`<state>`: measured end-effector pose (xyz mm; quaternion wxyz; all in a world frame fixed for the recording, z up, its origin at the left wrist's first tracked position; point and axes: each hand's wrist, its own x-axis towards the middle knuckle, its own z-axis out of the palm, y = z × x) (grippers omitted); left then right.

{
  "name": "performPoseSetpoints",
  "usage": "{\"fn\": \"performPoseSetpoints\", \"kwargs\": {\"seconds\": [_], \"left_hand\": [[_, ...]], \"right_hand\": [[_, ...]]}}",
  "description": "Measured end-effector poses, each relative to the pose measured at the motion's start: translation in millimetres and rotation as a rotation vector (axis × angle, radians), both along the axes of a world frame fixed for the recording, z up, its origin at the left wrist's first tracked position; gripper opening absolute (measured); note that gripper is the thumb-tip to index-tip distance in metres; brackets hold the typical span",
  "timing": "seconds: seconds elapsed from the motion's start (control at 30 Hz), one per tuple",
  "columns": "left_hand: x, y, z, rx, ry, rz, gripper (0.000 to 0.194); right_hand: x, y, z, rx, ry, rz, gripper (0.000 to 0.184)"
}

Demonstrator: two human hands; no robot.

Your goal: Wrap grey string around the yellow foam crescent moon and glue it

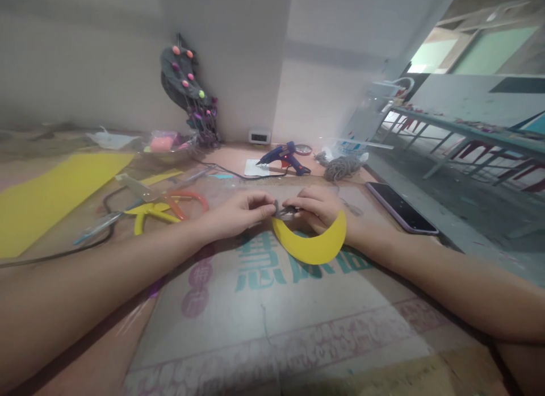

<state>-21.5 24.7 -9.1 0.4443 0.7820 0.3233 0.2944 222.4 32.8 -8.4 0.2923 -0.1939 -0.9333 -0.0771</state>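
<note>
My left hand (254, 208) is closed in a pinch at the left tip of a yellow crescent-shaped piece (313, 249). A bit of dark grey yarn (276, 207) shows at that tip, against my fingertips. Just to the right, my right hand (317, 205) has its fingers bent together around more dark grey strand, partly hidden and blurred. The crescent hangs with its curve down, and its right tip lies in front of my right wrist. Both hands are above a printed cardboard sheet (230, 328).
Left lie yellow sheet (63, 197), orange-handled scissors (183, 205) and yellow-handled pliers (149, 214). Behind are a blue glue gun (283, 155), a grey yarn bundle (343, 167) and a decorated grey crescent (181, 78) against the wall. A phone (400, 205) lies right.
</note>
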Motion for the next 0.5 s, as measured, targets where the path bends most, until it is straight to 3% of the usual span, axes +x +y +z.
{"fn": "performPoseSetpoints", "kwargs": {"seconds": [0.5], "left_hand": [[-1.0, -3.1, 5.4, -0.016, 0.035, -0.011, 0.025]], "right_hand": [[-2.5, -7.9, 5.8, -0.093, -0.014, 0.007, 0.024]]}}
